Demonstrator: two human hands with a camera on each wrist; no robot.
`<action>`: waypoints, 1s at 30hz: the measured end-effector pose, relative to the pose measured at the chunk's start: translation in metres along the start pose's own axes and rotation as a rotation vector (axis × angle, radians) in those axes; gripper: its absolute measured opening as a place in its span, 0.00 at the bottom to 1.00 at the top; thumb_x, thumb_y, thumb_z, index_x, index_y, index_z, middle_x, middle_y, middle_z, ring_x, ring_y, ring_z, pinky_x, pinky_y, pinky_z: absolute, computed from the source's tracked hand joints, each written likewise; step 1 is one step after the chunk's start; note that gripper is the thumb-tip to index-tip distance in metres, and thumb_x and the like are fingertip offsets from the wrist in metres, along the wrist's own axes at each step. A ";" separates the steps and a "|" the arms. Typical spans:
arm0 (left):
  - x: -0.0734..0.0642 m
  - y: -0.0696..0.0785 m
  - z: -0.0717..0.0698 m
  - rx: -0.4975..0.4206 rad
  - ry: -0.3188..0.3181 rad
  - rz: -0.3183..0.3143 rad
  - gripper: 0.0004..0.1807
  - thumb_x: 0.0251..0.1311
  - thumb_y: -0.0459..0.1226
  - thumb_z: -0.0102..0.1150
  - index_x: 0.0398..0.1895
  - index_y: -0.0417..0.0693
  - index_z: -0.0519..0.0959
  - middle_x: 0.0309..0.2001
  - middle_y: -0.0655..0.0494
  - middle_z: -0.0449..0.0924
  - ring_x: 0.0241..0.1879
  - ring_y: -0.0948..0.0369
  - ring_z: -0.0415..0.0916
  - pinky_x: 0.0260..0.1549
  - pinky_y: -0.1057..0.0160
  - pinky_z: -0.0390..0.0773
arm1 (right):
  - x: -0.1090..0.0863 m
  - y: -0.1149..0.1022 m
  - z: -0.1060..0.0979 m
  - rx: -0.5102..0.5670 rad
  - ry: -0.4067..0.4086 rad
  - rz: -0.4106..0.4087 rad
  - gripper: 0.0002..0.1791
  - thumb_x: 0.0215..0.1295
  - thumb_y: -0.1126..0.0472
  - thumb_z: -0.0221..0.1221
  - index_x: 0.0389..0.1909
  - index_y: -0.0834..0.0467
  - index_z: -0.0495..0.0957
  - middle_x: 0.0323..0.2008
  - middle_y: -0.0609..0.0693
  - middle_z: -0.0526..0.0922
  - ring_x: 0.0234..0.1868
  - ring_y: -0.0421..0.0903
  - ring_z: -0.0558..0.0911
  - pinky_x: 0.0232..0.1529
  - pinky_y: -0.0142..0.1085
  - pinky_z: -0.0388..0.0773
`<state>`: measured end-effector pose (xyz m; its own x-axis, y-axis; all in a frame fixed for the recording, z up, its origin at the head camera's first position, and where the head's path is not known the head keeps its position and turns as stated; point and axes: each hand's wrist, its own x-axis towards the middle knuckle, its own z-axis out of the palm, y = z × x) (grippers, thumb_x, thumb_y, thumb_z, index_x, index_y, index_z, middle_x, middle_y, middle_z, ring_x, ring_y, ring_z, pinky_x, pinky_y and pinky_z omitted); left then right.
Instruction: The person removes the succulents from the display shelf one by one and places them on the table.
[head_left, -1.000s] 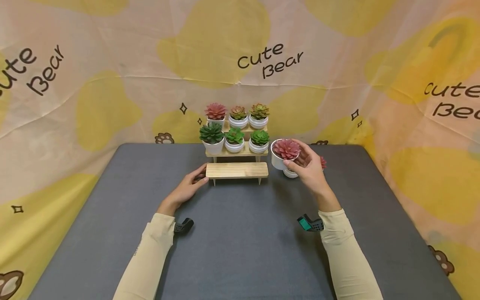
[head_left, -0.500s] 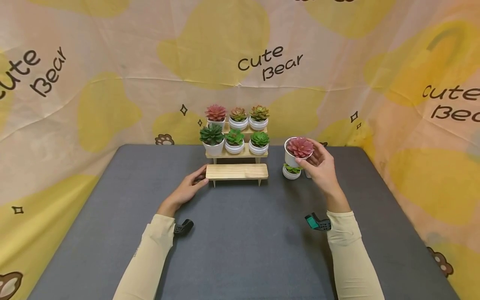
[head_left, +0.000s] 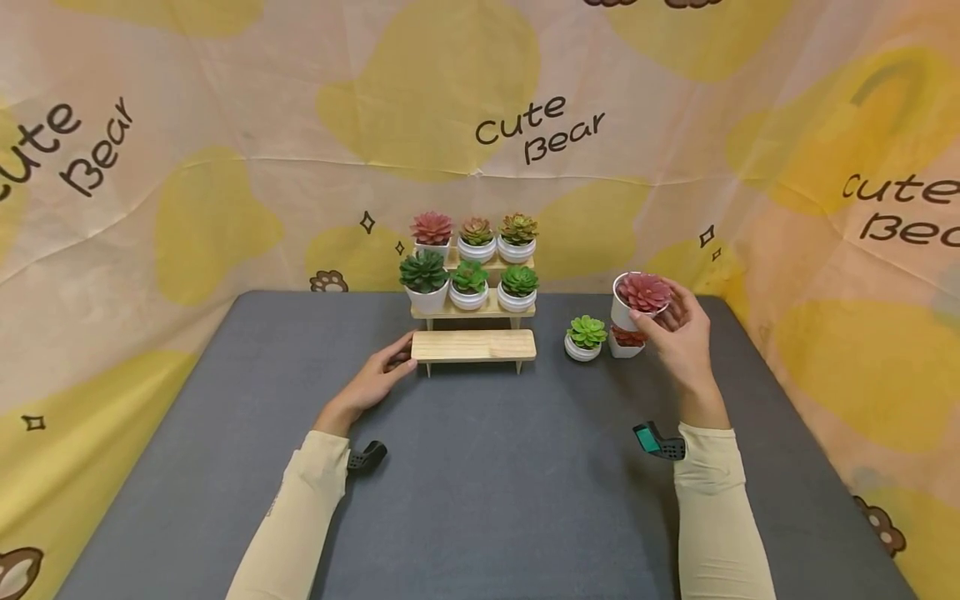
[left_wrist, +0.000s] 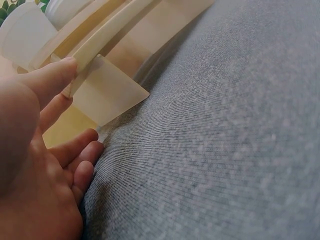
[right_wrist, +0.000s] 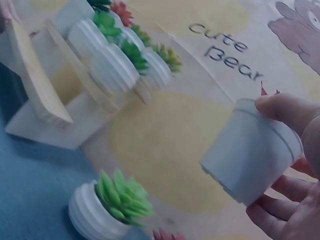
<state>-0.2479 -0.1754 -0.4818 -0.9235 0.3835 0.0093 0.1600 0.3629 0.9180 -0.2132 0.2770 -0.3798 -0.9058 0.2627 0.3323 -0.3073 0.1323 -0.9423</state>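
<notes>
My right hand (head_left: 681, 337) grips a white pot with a pink succulent (head_left: 643, 293), raised off the table; in the right wrist view the plain white pot (right_wrist: 252, 155) is tilted, thumb near its rim. Below it stands a potted dark red succulent (head_left: 627, 342), partly hidden. To its left is a bright green succulent in a ribbed white pot (head_left: 583, 342). My left hand (head_left: 373, 377) pinches the left end of the wooden tiered stand's lowest shelf (head_left: 474, 345), its thumb on the edge (left_wrist: 90, 50). That shelf is bare.
Several potted succulents fill the upper tiers, among them a dark green one (head_left: 424, 279) and a pink one (head_left: 432, 233). The grey-blue tabletop (head_left: 487, 483) extends toward me. A patterned cloth (head_left: 300, 100) hangs behind and at the sides.
My right hand has carried the pink succulent rightward, away from the stand, uncovering the bright green succulent. The left hand stays at the shelf end.
</notes>
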 end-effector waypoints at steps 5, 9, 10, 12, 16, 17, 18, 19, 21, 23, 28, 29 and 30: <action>0.000 -0.002 0.000 0.001 0.005 0.004 0.34 0.77 0.40 0.50 0.81 0.46 0.53 0.76 0.40 0.62 0.70 0.42 0.65 0.65 0.46 0.65 | 0.004 0.003 -0.012 -0.035 0.120 0.081 0.37 0.60 0.73 0.67 0.70 0.58 0.67 0.60 0.47 0.78 0.56 0.37 0.79 0.53 0.20 0.75; 0.001 -0.002 0.001 -0.015 0.004 -0.001 0.34 0.77 0.41 0.51 0.81 0.47 0.54 0.76 0.40 0.62 0.71 0.42 0.64 0.66 0.44 0.64 | 0.008 0.007 -0.019 -0.024 0.192 0.131 0.40 0.60 0.72 0.68 0.73 0.57 0.65 0.64 0.50 0.75 0.60 0.40 0.77 0.53 0.20 0.74; 0.002 -0.003 0.001 -0.013 0.003 0.001 0.34 0.77 0.41 0.51 0.81 0.47 0.54 0.76 0.40 0.62 0.71 0.42 0.64 0.66 0.43 0.64 | 0.009 0.008 -0.021 -0.016 0.206 0.137 0.40 0.60 0.72 0.68 0.73 0.57 0.65 0.64 0.50 0.75 0.60 0.40 0.77 0.52 0.20 0.74; 0.002 -0.003 0.001 -0.014 0.001 0.003 0.34 0.77 0.41 0.51 0.81 0.47 0.54 0.76 0.40 0.62 0.71 0.42 0.64 0.66 0.43 0.64 | 0.009 0.010 -0.023 -0.003 0.231 0.145 0.39 0.59 0.73 0.68 0.72 0.58 0.66 0.63 0.49 0.75 0.60 0.41 0.76 0.51 0.20 0.74; 0.003 -0.003 0.001 -0.021 -0.002 0.007 0.34 0.77 0.40 0.51 0.81 0.46 0.54 0.76 0.40 0.62 0.71 0.42 0.64 0.66 0.44 0.64 | 0.010 0.015 -0.029 0.001 0.262 0.182 0.40 0.60 0.73 0.67 0.73 0.57 0.65 0.66 0.49 0.73 0.64 0.42 0.75 0.54 0.19 0.74; 0.003 -0.003 0.001 -0.023 -0.003 0.007 0.34 0.77 0.40 0.51 0.81 0.46 0.54 0.76 0.40 0.62 0.71 0.42 0.65 0.66 0.44 0.64 | 0.010 0.016 -0.031 -0.003 0.269 0.193 0.41 0.60 0.73 0.67 0.74 0.56 0.65 0.68 0.49 0.72 0.65 0.42 0.74 0.57 0.20 0.74; 0.003 -0.004 0.001 -0.021 -0.003 0.009 0.34 0.77 0.40 0.51 0.81 0.45 0.54 0.76 0.40 0.62 0.70 0.42 0.65 0.65 0.45 0.64 | 0.011 0.018 -0.032 -0.005 0.275 0.203 0.41 0.60 0.73 0.67 0.74 0.56 0.64 0.69 0.50 0.71 0.66 0.43 0.73 0.59 0.21 0.73; 0.003 -0.004 0.001 -0.021 -0.004 0.010 0.34 0.77 0.40 0.51 0.81 0.45 0.54 0.76 0.40 0.62 0.70 0.42 0.65 0.65 0.45 0.65 | 0.011 0.021 -0.034 -0.020 0.278 0.212 0.42 0.61 0.72 0.67 0.75 0.56 0.63 0.70 0.50 0.70 0.67 0.43 0.73 0.62 0.23 0.72; 0.004 -0.004 0.001 -0.023 -0.002 0.009 0.34 0.77 0.40 0.51 0.81 0.45 0.54 0.76 0.39 0.62 0.70 0.42 0.65 0.65 0.45 0.65 | 0.012 0.026 -0.036 -0.050 0.289 0.224 0.41 0.61 0.72 0.67 0.75 0.56 0.63 0.70 0.51 0.70 0.68 0.43 0.72 0.67 0.28 0.71; 0.004 -0.005 0.001 -0.023 -0.002 0.009 0.34 0.77 0.40 0.51 0.81 0.45 0.54 0.76 0.40 0.62 0.70 0.42 0.65 0.65 0.45 0.65 | 0.013 0.031 -0.038 -0.055 0.306 0.238 0.41 0.61 0.73 0.67 0.74 0.56 0.63 0.69 0.49 0.70 0.68 0.43 0.72 0.70 0.32 0.69; 0.003 -0.005 0.000 -0.027 -0.002 0.009 0.34 0.77 0.40 0.51 0.81 0.46 0.54 0.76 0.40 0.62 0.71 0.42 0.65 0.65 0.45 0.64 | 0.015 0.043 -0.042 -0.039 0.359 0.287 0.41 0.60 0.73 0.67 0.74 0.56 0.63 0.68 0.48 0.70 0.71 0.45 0.71 0.73 0.37 0.66; 0.003 -0.005 0.000 -0.025 -0.003 0.009 0.34 0.77 0.40 0.51 0.81 0.46 0.53 0.76 0.40 0.62 0.71 0.42 0.65 0.66 0.44 0.64 | 0.015 0.045 -0.042 -0.040 0.367 0.301 0.41 0.60 0.73 0.67 0.74 0.56 0.62 0.69 0.49 0.69 0.72 0.45 0.70 0.73 0.38 0.66; 0.003 -0.005 0.000 -0.025 -0.004 0.008 0.34 0.77 0.40 0.51 0.81 0.47 0.53 0.76 0.40 0.62 0.71 0.42 0.65 0.66 0.44 0.64 | 0.016 0.047 -0.043 -0.046 0.371 0.313 0.42 0.61 0.72 0.67 0.74 0.56 0.62 0.71 0.50 0.68 0.72 0.46 0.70 0.73 0.38 0.66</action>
<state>-0.2511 -0.1760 -0.4870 -0.9206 0.3901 0.0154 0.1589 0.3383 0.9275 -0.2293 0.3284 -0.4173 -0.7848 0.6189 0.0326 -0.0161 0.0323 -0.9994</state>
